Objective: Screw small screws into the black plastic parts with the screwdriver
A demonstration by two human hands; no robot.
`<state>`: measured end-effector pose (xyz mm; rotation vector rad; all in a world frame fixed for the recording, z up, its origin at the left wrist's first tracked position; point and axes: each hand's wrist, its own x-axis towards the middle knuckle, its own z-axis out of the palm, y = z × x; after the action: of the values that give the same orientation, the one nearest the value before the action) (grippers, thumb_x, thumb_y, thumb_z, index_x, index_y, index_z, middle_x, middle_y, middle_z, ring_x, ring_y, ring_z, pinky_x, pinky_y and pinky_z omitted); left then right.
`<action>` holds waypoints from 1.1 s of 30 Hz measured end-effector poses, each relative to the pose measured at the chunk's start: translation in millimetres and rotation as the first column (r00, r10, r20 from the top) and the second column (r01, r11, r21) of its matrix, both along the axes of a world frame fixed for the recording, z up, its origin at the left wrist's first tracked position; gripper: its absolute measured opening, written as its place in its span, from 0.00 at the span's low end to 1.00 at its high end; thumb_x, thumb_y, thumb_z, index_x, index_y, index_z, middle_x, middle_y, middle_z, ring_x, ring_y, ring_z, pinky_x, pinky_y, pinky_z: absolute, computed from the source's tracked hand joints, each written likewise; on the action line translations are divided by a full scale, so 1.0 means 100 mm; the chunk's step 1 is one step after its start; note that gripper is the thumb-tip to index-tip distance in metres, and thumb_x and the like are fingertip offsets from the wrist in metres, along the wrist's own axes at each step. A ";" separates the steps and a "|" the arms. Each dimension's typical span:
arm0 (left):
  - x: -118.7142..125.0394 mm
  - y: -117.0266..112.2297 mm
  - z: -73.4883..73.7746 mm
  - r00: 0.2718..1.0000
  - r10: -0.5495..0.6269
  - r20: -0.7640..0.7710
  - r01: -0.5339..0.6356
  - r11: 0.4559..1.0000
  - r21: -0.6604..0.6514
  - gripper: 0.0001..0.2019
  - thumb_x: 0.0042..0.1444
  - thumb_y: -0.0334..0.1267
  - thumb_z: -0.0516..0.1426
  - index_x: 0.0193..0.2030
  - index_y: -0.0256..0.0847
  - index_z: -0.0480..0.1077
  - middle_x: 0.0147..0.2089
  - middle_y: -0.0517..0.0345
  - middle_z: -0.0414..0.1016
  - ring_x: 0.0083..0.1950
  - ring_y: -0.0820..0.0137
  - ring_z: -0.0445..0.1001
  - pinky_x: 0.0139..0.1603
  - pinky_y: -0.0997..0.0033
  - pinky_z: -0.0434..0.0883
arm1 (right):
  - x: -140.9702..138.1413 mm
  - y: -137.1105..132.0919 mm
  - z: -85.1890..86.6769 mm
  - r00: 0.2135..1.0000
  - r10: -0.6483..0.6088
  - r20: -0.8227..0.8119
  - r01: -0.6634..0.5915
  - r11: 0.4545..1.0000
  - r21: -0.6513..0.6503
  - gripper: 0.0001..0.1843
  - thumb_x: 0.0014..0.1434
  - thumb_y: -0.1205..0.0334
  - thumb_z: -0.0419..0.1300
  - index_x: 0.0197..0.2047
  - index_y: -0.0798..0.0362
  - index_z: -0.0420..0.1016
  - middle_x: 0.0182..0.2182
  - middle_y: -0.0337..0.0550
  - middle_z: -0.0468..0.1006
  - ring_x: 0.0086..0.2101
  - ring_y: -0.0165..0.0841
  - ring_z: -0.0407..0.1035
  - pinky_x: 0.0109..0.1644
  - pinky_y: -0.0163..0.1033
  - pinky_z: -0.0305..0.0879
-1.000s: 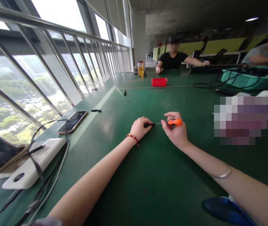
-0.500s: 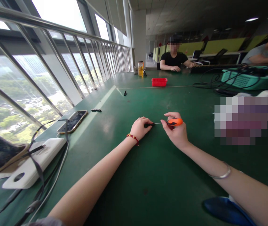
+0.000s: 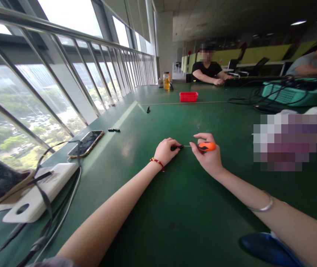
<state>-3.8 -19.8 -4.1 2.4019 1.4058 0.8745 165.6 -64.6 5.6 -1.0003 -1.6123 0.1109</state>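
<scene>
My left hand (image 3: 166, 152) rests on the green table (image 3: 147, 215) and pinches a small black part (image 3: 176, 147) between thumb and fingers. What kind of part it is cannot be made out. My right hand (image 3: 209, 157) is closed around the orange-and-black handle of a screwdriver (image 3: 209, 146), held nearly level. Its thin metal shaft points left, and the tip meets the right end of the black part. The fingers of my left hand partly cover the part.
Small black pieces (image 3: 114, 130) lie to the left, with another black piece (image 3: 148, 109) farther back. Beyond are a red basket (image 3: 188, 97) and a jar (image 3: 166, 81). A phone (image 3: 86, 144), a white power strip (image 3: 43, 193) and cables sit left. A co-worker (image 3: 207, 70) sits opposite.
The screwdriver handle has turned slightly about its shaft in my right hand. My left hand and the black part stay in place. The co-worker opposite has moved an arm to the right.
</scene>
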 end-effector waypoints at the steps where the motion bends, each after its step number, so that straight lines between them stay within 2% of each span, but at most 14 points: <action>1: 0.00 0.00 0.00 1.000 0.001 -0.001 -0.001 1.000 -0.001 0.07 0.51 0.32 0.57 0.36 0.41 0.75 0.38 0.58 0.75 0.42 0.68 0.71 0.47 0.67 0.70 | 0.00 0.00 0.00 1.000 0.000 0.005 0.000 1.000 0.000 0.11 0.56 0.56 0.57 0.41 0.49 0.63 0.21 0.31 0.64 0.20 0.27 0.62 0.29 0.36 0.62; 8: 0.00 0.00 0.00 1.000 0.001 0.008 -0.001 1.000 -0.009 0.07 0.51 0.32 0.57 0.36 0.42 0.75 0.38 0.58 0.74 0.42 0.68 0.71 0.47 0.68 0.70 | 0.00 0.01 -0.02 0.999 0.008 -0.032 -0.008 1.000 0.020 0.15 0.55 0.60 0.58 0.46 0.49 0.61 0.27 0.35 0.66 0.22 0.28 0.63 0.28 0.37 0.64; 14: 0.00 -0.01 0.01 1.000 -0.002 0.007 0.002 1.000 -0.008 0.07 0.51 0.32 0.57 0.36 0.41 0.75 0.38 0.58 0.75 0.42 0.68 0.71 0.47 0.68 0.70 | 0.00 0.00 0.00 1.000 0.004 -0.006 -0.004 1.000 0.012 0.11 0.56 0.58 0.58 0.42 0.49 0.63 0.21 0.31 0.64 0.20 0.28 0.61 0.29 0.37 0.61; 23: 0.00 -0.01 0.01 1.000 -0.007 0.014 0.007 1.000 -0.005 0.07 0.50 0.31 0.57 0.36 0.41 0.75 0.38 0.57 0.74 0.41 0.68 0.71 0.46 0.68 0.69 | 0.01 0.00 -0.02 0.999 0.037 -0.030 -0.036 0.999 0.029 0.15 0.53 0.64 0.57 0.45 0.50 0.62 0.25 0.34 0.65 0.22 0.28 0.63 0.30 0.38 0.64; 29: 0.00 -0.01 0.01 1.000 -0.001 0.000 0.001 1.000 -0.008 0.07 0.51 0.32 0.57 0.37 0.41 0.75 0.38 0.58 0.74 0.41 0.68 0.71 0.47 0.68 0.69 | 0.01 0.00 0.00 1.000 0.023 0.000 -0.023 1.000 -0.019 0.11 0.56 0.59 0.57 0.42 0.49 0.64 0.22 0.32 0.64 0.19 0.27 0.60 0.28 0.37 0.61; 33: 0.01 -0.02 0.02 1.000 0.001 0.002 -0.001 1.000 -0.010 0.07 0.51 0.32 0.57 0.36 0.41 0.75 0.38 0.58 0.75 0.42 0.68 0.71 0.47 0.68 0.69 | 0.00 0.00 -0.01 1.000 0.010 -0.008 -0.010 1.000 -0.006 0.12 0.55 0.60 0.57 0.43 0.49 0.63 0.22 0.32 0.64 0.19 0.27 0.61 0.29 0.37 0.62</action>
<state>-3.1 -21.3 -2.1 2.3932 1.4071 0.8677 166.1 -65.1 5.1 -0.9952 -1.6106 0.1264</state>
